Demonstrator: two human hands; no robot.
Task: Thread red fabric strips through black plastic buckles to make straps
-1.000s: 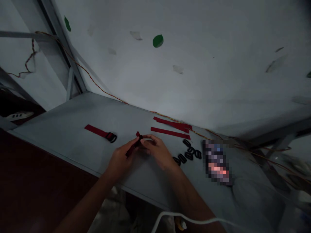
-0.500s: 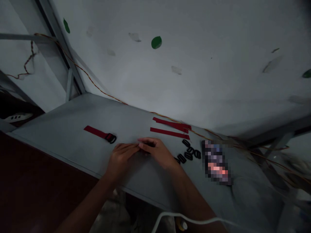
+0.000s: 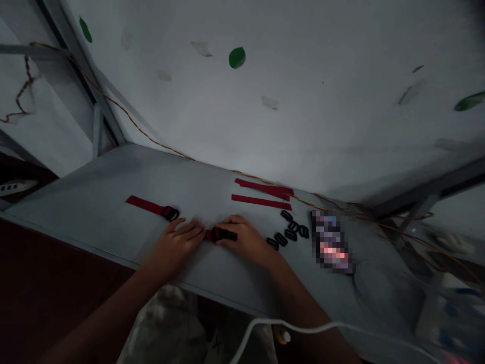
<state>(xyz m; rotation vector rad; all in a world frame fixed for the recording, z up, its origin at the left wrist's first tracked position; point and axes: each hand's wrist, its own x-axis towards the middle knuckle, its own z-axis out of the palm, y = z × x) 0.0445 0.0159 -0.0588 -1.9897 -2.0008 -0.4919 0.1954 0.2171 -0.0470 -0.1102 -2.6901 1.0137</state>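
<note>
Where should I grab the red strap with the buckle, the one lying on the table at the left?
Probably by the black buckle at its right end, pinched from the right, where the left hand is nearby: the buckle looks thicker, while the red strap lies flat on the table.

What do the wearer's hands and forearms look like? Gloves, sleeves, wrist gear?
Left hand and right hand: no gloves. Left forearm and right forearm: no sleeves, watch or bracelet visible. Too dim to rule out rings. A white cable passes across the right forearm.
</note>
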